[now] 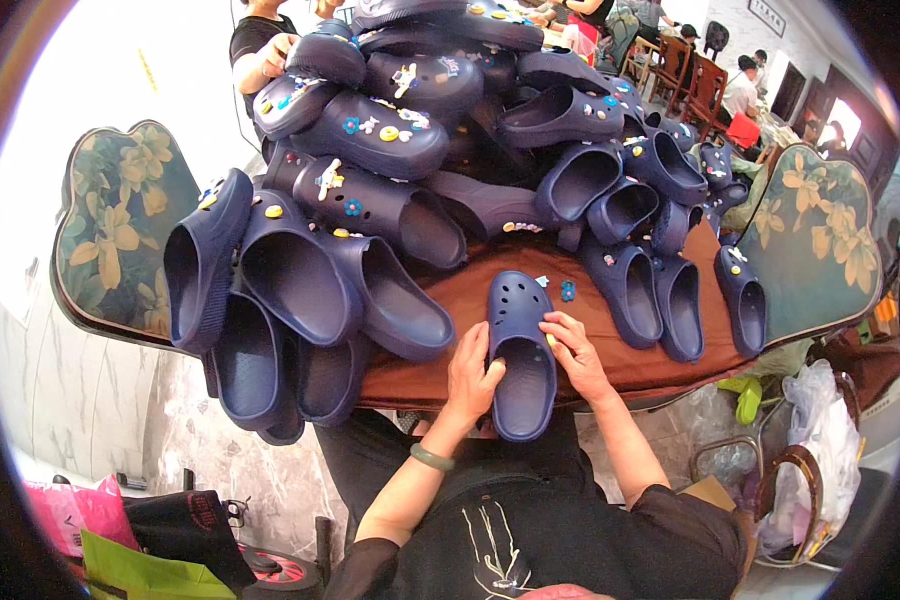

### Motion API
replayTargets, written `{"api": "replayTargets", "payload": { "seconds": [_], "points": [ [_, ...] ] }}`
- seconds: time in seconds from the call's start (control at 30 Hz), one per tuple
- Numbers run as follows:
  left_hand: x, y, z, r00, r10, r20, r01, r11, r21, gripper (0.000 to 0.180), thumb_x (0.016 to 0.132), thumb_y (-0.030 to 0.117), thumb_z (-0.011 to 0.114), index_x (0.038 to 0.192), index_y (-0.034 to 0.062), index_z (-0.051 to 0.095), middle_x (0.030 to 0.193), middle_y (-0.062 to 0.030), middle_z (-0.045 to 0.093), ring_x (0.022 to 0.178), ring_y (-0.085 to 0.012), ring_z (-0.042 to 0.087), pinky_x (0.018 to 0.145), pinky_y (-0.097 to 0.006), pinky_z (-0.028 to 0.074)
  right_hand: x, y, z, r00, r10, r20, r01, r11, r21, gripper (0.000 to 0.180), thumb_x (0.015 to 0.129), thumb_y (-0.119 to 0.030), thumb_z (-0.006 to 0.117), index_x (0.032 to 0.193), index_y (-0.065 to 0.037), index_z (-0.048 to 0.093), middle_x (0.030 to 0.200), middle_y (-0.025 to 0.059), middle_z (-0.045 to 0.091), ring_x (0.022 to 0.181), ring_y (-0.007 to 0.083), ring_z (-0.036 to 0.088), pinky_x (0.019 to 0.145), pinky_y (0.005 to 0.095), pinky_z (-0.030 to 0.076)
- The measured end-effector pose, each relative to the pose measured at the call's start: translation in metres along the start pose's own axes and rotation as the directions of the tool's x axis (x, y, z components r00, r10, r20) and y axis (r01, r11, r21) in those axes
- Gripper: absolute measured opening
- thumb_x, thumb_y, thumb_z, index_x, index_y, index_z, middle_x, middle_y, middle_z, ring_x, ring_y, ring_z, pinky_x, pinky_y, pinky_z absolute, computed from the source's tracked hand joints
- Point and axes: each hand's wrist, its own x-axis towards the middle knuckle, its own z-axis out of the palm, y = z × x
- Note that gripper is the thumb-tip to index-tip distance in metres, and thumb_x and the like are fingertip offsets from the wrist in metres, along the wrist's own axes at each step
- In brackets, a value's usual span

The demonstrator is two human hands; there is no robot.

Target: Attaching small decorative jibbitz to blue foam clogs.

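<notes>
A navy clog (523,390) with round holes in its toe lies in front of me at the near edge of the brown cloth, toe pointing away. My left hand (473,372) grips its left side, thumb over the rim of the opening. At its right side is my right hand (577,355), fingers curled around a small yellow charm (551,341); the charm's shape is mostly hidden. Beside the toe sit a small blue charm (568,290) and a whitish charm (542,282). The clog's holes carry no charms that I can make out.
Navy clogs with colourful charms pile high across the table (490,260), several hanging over its left edge (255,350). Floral chair backs (130,230) flank it. Bags (810,440) stand low right, more (140,560) low left. Another person's hand (275,55) touches the pile's far left.
</notes>
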Motion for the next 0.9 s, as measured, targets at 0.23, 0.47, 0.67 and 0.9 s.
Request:
{"api": "replayTargets", "payload": {
  "seconds": [0.23,0.47,0.67,0.9],
  "points": [
    [0.004,-0.004,-0.01,0.995,-0.015,0.101,0.034,0.981,-0.189,0.057,0.075,0.016,0.05,0.128,-0.0039,0.047,0.128,-0.0222,0.049,0.118,-0.0367,0.048,0.1,-0.039,0.039,0.033,-0.012,-0.001,0.963,-0.206,0.176,0.238,0.953,-0.187,0.04,0.095,-0.035,0.049,0.126,-0.012,0.055,0.14,0.0066,0.044,0.139,0.0294,0.021,0.113,0.0467,0.013],
    [0.005,-0.001,-0.013,0.988,-0.087,0.124,0.113,0.969,-0.218,0.056,0.073,0.015,0.049,0.127,-0.0042,0.048,0.126,-0.0217,0.05,0.119,-0.0355,0.049,0.1,-0.038,0.038,0.063,-0.021,-0.008,0.875,-0.27,0.402,0.404,0.865,-0.297,0.037,0.092,-0.036,0.053,0.118,-0.01,0.059,0.123,0.0055,0.059,0.126,0.0252,0.045,0.112,0.0485,0.014],
    [0.007,-0.001,-0.012,0.99,-0.097,0.098,0.118,0.964,-0.239,0.056,0.073,0.015,0.049,0.125,-0.0051,0.049,0.125,-0.0223,0.051,0.118,-0.0358,0.05,0.1,-0.038,0.038,0.064,-0.016,0.007,0.898,-0.407,0.168,0.439,0.861,-0.257,0.015,0.085,-0.012,0.061,0.096,-0.004,0.067,0.101,0.0103,0.067,0.099,0.0268,0.063,0.093,0.0407,0.046],
    [0.007,0.001,-0.011,0.993,-0.076,0.089,0.094,0.972,-0.214,0.056,0.074,0.017,0.049,0.124,-0.0065,0.049,0.126,-0.0233,0.05,0.119,-0.0368,0.049,0.1,-0.039,0.038,0.06,-0.013,0.01,0.878,-0.478,0.036,0.472,0.85,-0.232,0.008,0.078,-0.003,0.068,0.077,-0.004,0.06,0.089,0.0094,0.067,0.085,0.0257,0.063,0.076,0.0353,0.05]
  ]
}}
